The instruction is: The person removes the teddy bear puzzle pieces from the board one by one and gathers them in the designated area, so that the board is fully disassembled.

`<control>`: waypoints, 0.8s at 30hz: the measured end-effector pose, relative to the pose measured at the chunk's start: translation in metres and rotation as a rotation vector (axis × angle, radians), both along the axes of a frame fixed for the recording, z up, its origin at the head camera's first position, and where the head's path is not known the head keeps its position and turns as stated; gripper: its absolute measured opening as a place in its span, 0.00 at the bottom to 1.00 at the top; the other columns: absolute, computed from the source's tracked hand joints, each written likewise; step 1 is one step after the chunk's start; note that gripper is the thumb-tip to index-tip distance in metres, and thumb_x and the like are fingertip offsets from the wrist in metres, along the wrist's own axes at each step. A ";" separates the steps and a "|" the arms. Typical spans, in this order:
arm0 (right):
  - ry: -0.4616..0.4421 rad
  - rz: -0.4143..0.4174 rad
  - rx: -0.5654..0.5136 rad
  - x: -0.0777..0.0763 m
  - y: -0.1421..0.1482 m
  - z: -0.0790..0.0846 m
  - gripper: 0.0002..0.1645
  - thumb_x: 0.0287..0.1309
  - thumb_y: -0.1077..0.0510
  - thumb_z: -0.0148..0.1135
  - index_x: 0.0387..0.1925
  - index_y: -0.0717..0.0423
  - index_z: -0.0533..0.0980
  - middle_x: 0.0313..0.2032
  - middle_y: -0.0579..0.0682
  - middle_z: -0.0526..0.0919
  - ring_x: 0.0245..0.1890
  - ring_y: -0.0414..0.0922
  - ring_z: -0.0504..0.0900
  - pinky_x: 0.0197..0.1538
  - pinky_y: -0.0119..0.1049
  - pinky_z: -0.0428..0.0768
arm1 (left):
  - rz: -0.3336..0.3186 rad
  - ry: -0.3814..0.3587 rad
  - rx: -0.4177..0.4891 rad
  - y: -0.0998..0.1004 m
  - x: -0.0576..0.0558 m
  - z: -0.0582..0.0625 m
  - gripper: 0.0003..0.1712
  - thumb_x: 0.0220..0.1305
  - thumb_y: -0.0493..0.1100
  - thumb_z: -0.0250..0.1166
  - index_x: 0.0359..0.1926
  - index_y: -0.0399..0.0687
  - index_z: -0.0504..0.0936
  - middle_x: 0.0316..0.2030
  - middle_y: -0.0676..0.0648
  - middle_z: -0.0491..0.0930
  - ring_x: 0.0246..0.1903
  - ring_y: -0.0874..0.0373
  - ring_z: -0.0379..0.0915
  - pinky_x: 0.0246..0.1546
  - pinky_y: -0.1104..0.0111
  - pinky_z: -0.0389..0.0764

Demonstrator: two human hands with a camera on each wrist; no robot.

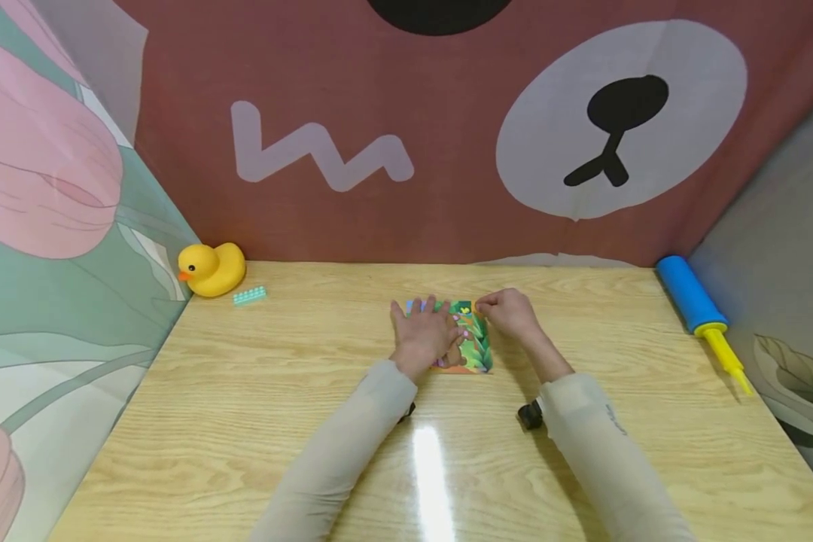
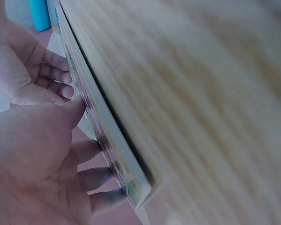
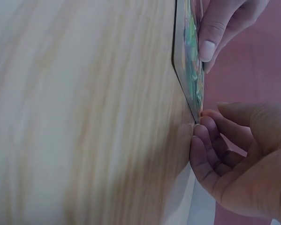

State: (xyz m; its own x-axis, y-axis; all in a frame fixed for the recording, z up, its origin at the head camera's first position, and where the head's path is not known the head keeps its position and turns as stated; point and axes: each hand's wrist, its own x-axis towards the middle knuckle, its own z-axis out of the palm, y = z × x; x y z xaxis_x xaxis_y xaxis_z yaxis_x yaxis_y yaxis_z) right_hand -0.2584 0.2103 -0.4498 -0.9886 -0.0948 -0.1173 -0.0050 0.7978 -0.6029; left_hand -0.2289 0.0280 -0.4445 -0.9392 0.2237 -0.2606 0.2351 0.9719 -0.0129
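Note:
A thin, brightly coloured picture board [image 1: 477, 350] with green leaves lies flat on the wooden table. My left hand [image 1: 423, 331] is spread over its left and middle part, palm down, covering much of the picture. In the left wrist view, the fingertips of that left hand [image 2: 32, 159] press on the board's face [image 2: 102, 133]. At the far right corner of the board, my right hand [image 1: 511, 312] has its fingers curled and pinches the edge, where a bit of orange shows. Seen from the right wrist, the right hand's [image 3: 257, 154] fingertips meet the board's corner [image 3: 195, 101].
A yellow rubber duck [image 1: 213, 271] sits at the back left, with a mint-green toy brick [image 1: 249, 296] in front of it. Along the right edge lies a blue and yellow hand pump [image 1: 694, 297]. Printed cloth walls [image 1: 447, 211] enclose the table [image 1: 244, 421] at the back and sides.

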 end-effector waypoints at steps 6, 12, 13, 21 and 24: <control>-0.041 -0.056 -0.012 -0.002 -0.002 0.004 0.19 0.72 0.53 0.55 0.51 0.59 0.86 0.51 0.60 0.87 0.35 0.47 0.77 0.34 0.34 0.71 | -0.008 0.002 -0.029 0.003 0.001 0.003 0.41 0.72 0.76 0.37 0.80 0.71 0.50 0.81 0.54 0.49 0.80 0.49 0.47 0.75 0.35 0.49; -0.073 -0.098 -0.044 -0.004 0.000 0.003 0.20 0.71 0.53 0.54 0.50 0.59 0.86 0.56 0.58 0.86 0.54 0.54 0.81 0.51 0.43 0.78 | -0.015 -0.029 -0.074 0.007 0.001 0.003 0.46 0.69 0.79 0.42 0.81 0.71 0.47 0.82 0.53 0.47 0.81 0.49 0.45 0.75 0.35 0.49; -0.079 -0.107 -0.056 -0.004 0.000 0.003 0.20 0.71 0.52 0.55 0.50 0.59 0.86 0.55 0.58 0.86 0.54 0.54 0.81 0.51 0.43 0.78 | -0.015 -0.030 -0.079 0.007 0.001 0.003 0.46 0.68 0.79 0.42 0.81 0.71 0.47 0.82 0.53 0.47 0.81 0.48 0.45 0.75 0.35 0.49; -0.087 -0.159 -0.146 -0.002 -0.004 0.004 0.17 0.70 0.53 0.60 0.48 0.59 0.86 0.37 0.56 0.90 0.31 0.43 0.80 0.33 0.29 0.75 | 0.002 -0.023 -0.095 0.006 -0.001 0.002 0.43 0.71 0.77 0.39 0.81 0.73 0.47 0.81 0.54 0.49 0.80 0.49 0.47 0.75 0.36 0.50; -0.105 -0.168 -0.191 -0.002 -0.007 0.003 0.16 0.70 0.55 0.59 0.48 0.61 0.85 0.39 0.56 0.90 0.32 0.41 0.82 0.34 0.29 0.80 | 0.004 -0.018 -0.089 0.006 -0.003 0.000 0.42 0.72 0.77 0.39 0.81 0.73 0.48 0.81 0.54 0.50 0.80 0.49 0.48 0.75 0.36 0.50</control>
State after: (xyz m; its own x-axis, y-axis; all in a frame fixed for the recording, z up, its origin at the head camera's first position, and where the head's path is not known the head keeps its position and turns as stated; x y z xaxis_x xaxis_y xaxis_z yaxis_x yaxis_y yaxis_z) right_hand -0.2608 0.2035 -0.4471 -0.9758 0.0388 -0.2152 0.1876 0.6538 -0.7330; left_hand -0.2315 0.0337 -0.4443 -0.9350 0.1950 -0.2962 0.2319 0.9681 -0.0946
